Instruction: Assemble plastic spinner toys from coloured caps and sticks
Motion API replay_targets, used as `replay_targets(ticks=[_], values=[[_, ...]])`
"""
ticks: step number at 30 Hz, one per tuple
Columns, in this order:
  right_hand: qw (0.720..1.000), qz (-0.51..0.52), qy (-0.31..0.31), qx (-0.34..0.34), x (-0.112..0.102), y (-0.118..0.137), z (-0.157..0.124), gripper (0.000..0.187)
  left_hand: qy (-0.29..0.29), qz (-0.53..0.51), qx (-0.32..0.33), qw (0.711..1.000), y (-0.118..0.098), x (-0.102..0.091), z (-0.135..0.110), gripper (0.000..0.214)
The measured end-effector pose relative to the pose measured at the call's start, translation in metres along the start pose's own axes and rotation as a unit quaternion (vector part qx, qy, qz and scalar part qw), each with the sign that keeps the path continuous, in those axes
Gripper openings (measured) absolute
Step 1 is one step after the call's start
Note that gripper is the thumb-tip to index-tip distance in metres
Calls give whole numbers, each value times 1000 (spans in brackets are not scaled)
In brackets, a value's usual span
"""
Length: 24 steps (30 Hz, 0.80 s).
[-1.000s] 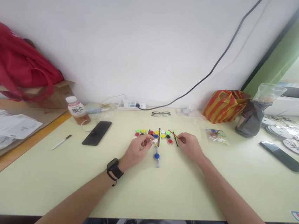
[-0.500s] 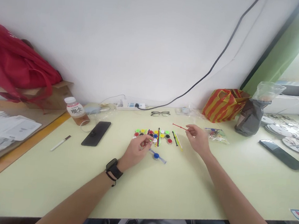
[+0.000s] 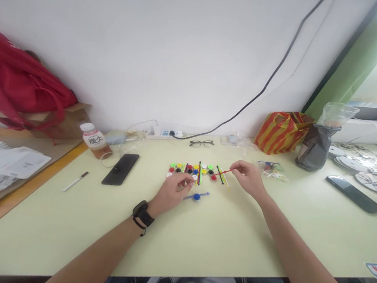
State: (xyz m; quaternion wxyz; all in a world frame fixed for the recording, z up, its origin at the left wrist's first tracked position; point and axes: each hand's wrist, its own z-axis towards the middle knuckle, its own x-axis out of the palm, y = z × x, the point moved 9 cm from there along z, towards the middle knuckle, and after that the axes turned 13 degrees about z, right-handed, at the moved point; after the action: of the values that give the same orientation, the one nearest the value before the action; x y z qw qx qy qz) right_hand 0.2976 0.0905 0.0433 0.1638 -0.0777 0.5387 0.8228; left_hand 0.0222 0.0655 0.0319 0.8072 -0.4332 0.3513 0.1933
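Note:
On the pale green table [image 3: 199, 236] lies a cluster of small coloured discs [image 3: 192, 169] mixed with thin coloured sticks. My right hand [image 3: 248, 178] pinches a thin red stick [image 3: 222, 173], its far end pointing left over the discs. My left hand [image 3: 172, 191], a black watch on its wrist, is curled with its fingertips pinched at the near edge of the cluster; what it holds is too small to name. Just right of it a blue disc on a blue stick [image 3: 197, 196] lies on the table.
A black phone [image 3: 121, 169], a drink bottle [image 3: 95, 140], a white pen [image 3: 75, 181] and papers [image 3: 2, 163] lie to the left. Glasses [image 3: 201, 143] and a power strip [image 3: 164, 133] are at the back. A striped bag [image 3: 284, 130], a small parts bag [image 3: 270, 169] and another phone [image 3: 355, 195] lie right.
My right hand picked a red stick out of the pile, lifted it to the right, then brought it back down toward the discs. The blue spinner has turned on the table.

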Motion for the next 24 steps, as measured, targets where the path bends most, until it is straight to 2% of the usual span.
replay_targets(ticks=[11,15,19,21,24], values=[[1000,-12,26,-8,7,0,-1,13,54,-2,17,998,-3,11,-3,16],[999,-26,39,-15,10,-1,-1,15,69,-17,33,997,-12,12,-5,13],[999,-26,45,-4,8,-3,-1,16,104,-71,34,991,-21,17,-7,20],[998,-14,55,9,9,-3,-1,16,103,-87,26,991,-20,18,-7,23],[996,16,89,29,19,-3,-4,17,77,-54,11,996,-12,16,-6,22]])
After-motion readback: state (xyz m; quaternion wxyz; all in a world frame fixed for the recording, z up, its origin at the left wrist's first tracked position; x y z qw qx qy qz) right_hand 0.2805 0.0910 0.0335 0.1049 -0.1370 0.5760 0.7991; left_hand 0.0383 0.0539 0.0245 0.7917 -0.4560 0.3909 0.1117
